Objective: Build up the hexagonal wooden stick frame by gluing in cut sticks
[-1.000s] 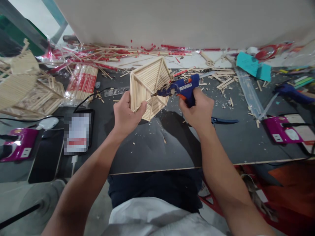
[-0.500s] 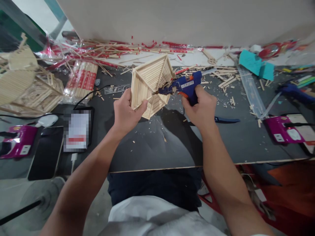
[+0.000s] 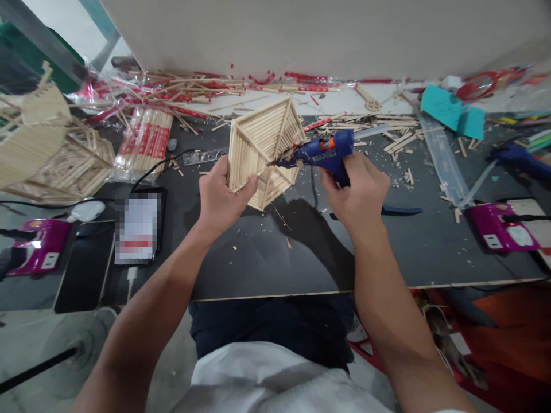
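Note:
My left hand [image 3: 227,195] is closed on the lower left edge of a hexagonal panel of thin wooden sticks [image 3: 252,152], holding it tilted above the table. Ribs divide the panel into triangular sections filled with parallel sticks. My right hand [image 3: 359,186] is wrapped around the handle of a blue hot glue gun [image 3: 327,152]. The gun's nozzle, crusted with brown residue, points left and is at the panel's middle, near my left thumb. Whether the tip touches the wood I cannot tell.
Stick bundles in red-printed wrappers [image 3: 144,140] and a larger stick structure [image 3: 64,149] lie at left. Phones [image 3: 84,267] and a purple socket block [image 3: 41,246] stand nearby. Cut stick pieces [image 3: 402,140], a dark blue tool [image 3: 402,210] and another purple block [image 3: 495,229] are at right.
The glue gun's body has tilted and my right hand has shifted slightly right, while the nozzle stays near the panel's middle. My left hand and the panel are almost unmoved.

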Demonstrator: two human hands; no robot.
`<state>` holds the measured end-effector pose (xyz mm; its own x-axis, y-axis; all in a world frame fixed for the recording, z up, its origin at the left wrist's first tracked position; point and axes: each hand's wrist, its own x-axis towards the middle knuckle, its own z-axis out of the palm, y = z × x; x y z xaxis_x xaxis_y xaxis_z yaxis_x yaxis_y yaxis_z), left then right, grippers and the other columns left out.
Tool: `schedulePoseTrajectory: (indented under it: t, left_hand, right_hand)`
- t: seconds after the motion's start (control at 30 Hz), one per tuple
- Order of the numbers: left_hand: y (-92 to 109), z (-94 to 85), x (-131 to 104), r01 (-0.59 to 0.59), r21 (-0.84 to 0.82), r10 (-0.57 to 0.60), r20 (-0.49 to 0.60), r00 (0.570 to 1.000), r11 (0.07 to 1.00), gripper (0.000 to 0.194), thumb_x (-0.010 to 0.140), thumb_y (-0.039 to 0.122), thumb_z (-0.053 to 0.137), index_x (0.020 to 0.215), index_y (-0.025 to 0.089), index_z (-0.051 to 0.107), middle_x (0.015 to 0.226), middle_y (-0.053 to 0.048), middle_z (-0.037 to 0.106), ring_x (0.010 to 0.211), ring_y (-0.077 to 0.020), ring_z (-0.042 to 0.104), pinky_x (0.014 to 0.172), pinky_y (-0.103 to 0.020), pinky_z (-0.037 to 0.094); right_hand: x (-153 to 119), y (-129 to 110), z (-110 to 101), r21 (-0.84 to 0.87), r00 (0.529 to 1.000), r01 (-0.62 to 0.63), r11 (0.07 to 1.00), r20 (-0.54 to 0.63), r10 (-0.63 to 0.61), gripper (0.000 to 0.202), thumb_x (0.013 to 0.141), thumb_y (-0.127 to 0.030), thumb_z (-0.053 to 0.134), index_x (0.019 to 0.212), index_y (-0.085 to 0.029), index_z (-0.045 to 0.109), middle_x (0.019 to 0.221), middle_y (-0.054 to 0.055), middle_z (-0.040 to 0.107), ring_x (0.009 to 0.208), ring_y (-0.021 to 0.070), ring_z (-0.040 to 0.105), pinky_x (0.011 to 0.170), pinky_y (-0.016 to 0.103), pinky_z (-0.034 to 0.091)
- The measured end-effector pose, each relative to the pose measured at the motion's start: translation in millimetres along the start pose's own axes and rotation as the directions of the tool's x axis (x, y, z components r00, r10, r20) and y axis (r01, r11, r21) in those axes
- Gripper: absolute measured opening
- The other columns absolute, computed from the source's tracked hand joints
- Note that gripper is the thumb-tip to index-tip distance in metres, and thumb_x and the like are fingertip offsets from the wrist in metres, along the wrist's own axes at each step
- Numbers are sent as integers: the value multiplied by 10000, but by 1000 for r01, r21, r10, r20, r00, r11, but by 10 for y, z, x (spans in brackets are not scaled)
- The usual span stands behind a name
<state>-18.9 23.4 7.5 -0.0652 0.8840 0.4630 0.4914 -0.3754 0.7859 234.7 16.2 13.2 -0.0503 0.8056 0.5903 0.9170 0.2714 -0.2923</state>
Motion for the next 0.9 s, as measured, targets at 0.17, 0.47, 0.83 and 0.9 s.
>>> schedulePoseTrajectory:
  t: [0.17, 0.47, 0.83, 0.9]
  left_hand:
    - [36, -33, 24, 72, -60, -72, -3, 997, 996, 247, 757, 327, 783, 930, 196, 665, 797, -2, 675, 743, -182, 652, 687, -290, 559]
    - [-44, -40, 94, 295, -430, -294, 71, 953, 853, 410, 695, 425, 875, 967, 171, 705, 948, -72, 762, 845, -220, 726, 744, -337, 620]
    - [11, -58, 130, 443, -582, -366, 254, 896, 682, 513, 775, 638, 789, 960, 171, 688, 852, -110, 760, 899, -304, 774, 715, -388, 658]
    - [-19, -41, 140, 438, -586, -374, 235, 897, 681, 560, 793, 712, 734, 958, 178, 692, 842, -117, 757, 923, -307, 771, 704, -381, 656]
  right_hand:
    - [-2, -32, -59, -24, 1000, -19, 1000, -20, 18, 240, 957, -397, 551, 1103, -236, 651, 910, 130, 680, 946, 307, 688, 836, 433, 561]
    - [96, 243, -23, 18, 928, -321, 947, -195, 318, 267, 844, -477, 690, 910, -234, 601, 830, 106, 654, 856, 327, 664, 864, 535, 534]
    - [43, 724, 158, -189, 818, -550, 814, 75, 570, 290, 718, -359, 809, 800, -168, 608, 863, 180, 659, 973, 399, 666, 954, 583, 493]
    - [31, 707, 170, -144, 844, -534, 833, -30, 536, 323, 699, -358, 823, 871, -151, 645, 1012, 231, 654, 1099, 409, 623, 1001, 591, 472]
